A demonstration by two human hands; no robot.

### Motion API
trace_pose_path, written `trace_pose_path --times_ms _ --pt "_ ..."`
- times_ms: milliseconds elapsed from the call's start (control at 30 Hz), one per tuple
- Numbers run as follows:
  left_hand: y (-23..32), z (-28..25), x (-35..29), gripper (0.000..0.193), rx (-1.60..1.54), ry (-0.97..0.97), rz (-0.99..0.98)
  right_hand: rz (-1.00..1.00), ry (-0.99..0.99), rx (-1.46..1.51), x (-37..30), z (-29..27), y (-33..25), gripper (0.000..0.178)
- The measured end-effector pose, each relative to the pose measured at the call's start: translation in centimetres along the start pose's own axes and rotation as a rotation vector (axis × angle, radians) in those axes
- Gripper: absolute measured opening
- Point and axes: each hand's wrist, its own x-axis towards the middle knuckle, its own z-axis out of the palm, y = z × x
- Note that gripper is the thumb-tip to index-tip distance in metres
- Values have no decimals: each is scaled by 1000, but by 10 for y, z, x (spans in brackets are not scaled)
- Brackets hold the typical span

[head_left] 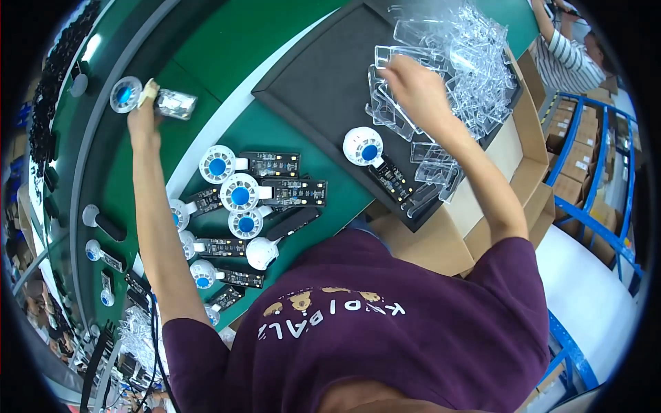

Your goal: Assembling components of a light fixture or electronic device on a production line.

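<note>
One round white blue-centred device (125, 94), shiny-handled, in the left hand (143, 113).

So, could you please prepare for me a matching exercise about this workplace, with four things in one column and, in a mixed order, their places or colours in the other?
Things:
1. Left hand
2. Right hand
3. T-shirt
4. Metal rack

Places or colours:
A. Blue
B. At the clear plastic parts
C. Purple
D. At a white round head with a blue centre, above the green surface

Right pairs: 1-D, 2-B, 3-C, 4-A
</note>
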Motion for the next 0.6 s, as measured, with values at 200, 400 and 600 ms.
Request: trace_pose_path --times_ms 200,400,600 --pt "-11 102 -148 37 733 -353 423 -154 -129 -49 -52 -4 29 13" --pt "-39 189 -232 50 1120 -726 452 -280 -147 -309 -61 31 25 16" --pt "-41 183 -243 60 630 -803 339 -212 148 111 -54 28 39 24"
